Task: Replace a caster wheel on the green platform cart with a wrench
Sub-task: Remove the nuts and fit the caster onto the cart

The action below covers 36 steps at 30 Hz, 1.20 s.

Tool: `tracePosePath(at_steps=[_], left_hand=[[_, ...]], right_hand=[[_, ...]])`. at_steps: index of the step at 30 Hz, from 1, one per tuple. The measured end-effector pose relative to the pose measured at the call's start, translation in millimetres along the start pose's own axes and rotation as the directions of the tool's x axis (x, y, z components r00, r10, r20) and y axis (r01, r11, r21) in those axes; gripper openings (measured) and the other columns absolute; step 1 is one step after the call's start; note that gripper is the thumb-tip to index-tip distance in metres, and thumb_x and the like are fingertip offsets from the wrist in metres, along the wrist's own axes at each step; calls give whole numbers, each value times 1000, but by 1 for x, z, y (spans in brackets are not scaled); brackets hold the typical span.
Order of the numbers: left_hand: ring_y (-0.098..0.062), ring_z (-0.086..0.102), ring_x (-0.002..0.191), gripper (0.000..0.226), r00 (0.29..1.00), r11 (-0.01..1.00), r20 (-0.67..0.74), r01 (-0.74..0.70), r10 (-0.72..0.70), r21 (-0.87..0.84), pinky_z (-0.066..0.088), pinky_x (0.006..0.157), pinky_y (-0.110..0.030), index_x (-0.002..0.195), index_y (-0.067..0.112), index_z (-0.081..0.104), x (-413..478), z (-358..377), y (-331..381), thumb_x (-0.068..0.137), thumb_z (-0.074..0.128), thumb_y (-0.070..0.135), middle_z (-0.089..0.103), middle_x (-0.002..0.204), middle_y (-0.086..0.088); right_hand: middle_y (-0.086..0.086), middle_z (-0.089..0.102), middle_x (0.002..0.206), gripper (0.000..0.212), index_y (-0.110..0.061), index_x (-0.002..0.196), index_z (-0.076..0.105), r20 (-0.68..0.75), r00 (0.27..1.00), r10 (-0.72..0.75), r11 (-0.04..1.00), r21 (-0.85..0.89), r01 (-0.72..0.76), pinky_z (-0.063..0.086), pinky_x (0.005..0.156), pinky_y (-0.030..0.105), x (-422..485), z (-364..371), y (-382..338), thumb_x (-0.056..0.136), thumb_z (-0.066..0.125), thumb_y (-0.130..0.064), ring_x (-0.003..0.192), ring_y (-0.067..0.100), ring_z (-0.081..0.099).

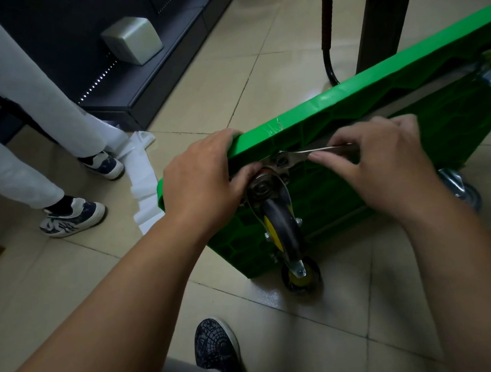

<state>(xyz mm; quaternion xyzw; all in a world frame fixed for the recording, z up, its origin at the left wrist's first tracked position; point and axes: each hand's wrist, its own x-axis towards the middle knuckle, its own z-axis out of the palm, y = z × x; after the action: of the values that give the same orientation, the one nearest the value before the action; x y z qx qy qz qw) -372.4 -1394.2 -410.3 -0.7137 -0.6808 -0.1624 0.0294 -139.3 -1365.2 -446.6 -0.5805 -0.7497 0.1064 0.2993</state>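
The green platform cart (pixel 379 89) stands tipped on its side, underside toward me. A caster wheel (pixel 281 227) with a black tyre and yellow hub is mounted at its near corner by a metal plate. My left hand (pixel 204 174) grips the cart's upper corner edge, thumb by the caster's plate. My right hand (pixel 385 157) holds a flat metal wrench (pixel 301 154) whose head sits on a bolt at the caster plate. A second caster (pixel 301 276) rests on the floor below.
Another person's legs and sneakers (pixel 73 217) stand at the left by white plastic sheeting (pixel 143 177). A dark shelving base (pixel 150 84) runs behind. The cart's black handle tube (pixel 326 28) and a dark post (pixel 383 13) rise at the back. My shoe (pixel 216 344) is below.
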Motion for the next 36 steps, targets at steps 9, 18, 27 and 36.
tracePosePath(at_steps=[9, 18, 27, 36], left_hand=[[-19, 61, 107, 40, 1000, 1000, 0, -2, 2, 2, 37, 71, -34, 128, 35, 58, 0, 0, 0, 94, 61, 57, 67, 115, 11], [-20, 61, 108, 39, 1000, 1000, -1, -4, 4, -5, 41, 73, -36, 128, 35, 58, 0, 1, 0, 94, 62, 56, 67, 115, 11], [-20, 61, 109, 39, 1000, 1000, -13, -7, 7, -2, 37, 72, -35, 129, 36, 58, -2, 2, 0, 95, 62, 55, 67, 116, 12], [-18, 61, 107, 39, 1000, 1000, -22, -15, 15, 3, 37, 72, -34, 128, 36, 58, -2, 2, -1, 94, 61, 56, 67, 116, 12]], right_hand=[[0, 66, 66, 26, -24, 76, 72, 23, 968, 249, 744, 636, -206, 47, 61, 24, -39, 49, 31, 86, 69, -48, 65, 11, 61], [-9, 64, 63, 21, -16, 80, 74, 197, 863, 466, 341, 860, -380, 45, 59, 11, -59, 106, -8, 92, 68, -32, 62, 0, 59], [-1, 68, 73, 26, -17, 82, 73, 147, 875, 462, 307, 899, -313, 49, 66, 17, -55, 115, -18, 86, 67, -42, 70, 5, 62], [-14, 64, 61, 19, -18, 76, 69, 43, 927, 372, 465, 856, -226, 41, 56, 10, -40, 111, -15, 93, 67, -27, 59, -2, 57]])
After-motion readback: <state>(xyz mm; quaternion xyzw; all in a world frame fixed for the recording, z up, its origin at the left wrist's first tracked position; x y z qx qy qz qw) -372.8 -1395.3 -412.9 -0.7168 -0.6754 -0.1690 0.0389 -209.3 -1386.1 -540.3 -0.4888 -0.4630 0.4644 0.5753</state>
